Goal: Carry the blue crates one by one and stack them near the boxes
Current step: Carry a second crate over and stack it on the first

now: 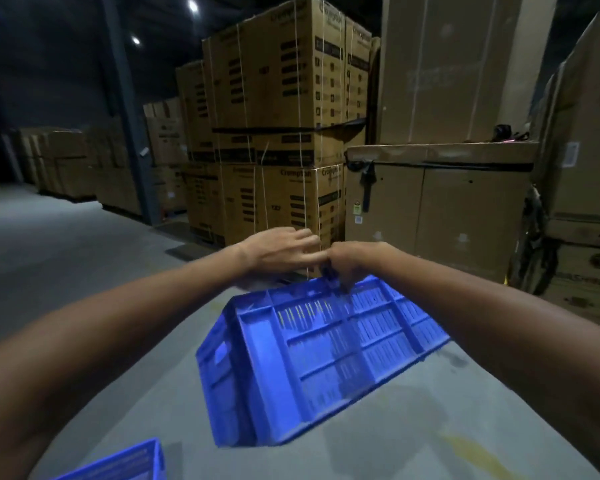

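**Blue crate held off the floor, gripped at its far rim**

Nearest, a second blue crate (118,462) showed only a corner of its rim at the near left of the grey concrete floor (66,271). Above the floor's near middle, the carried blue crate (326,358) hung tilted. Its ribbed, slotted underside faced the camera, with its lower end nearest and its upper rim farthest. Both bare forearms reached out on either side of it. The right hand (355,263) was curled round the middle of that far upper rim, grasping the crate. The left hand (281,251) lay just beside it, its fingers loosely straight and released, their tips against the right hand. Whether they also touched the rim could not be told. Beyond, along the floor's far edge, stood stacked cardboard boxes (278,98) bound with pale straps. A lower wide carton (437,216) sat to their right, and more cartons (589,133) rose at the far right. Further box stacks (59,161) stood dim at the far left beside a dark steel column (129,109).
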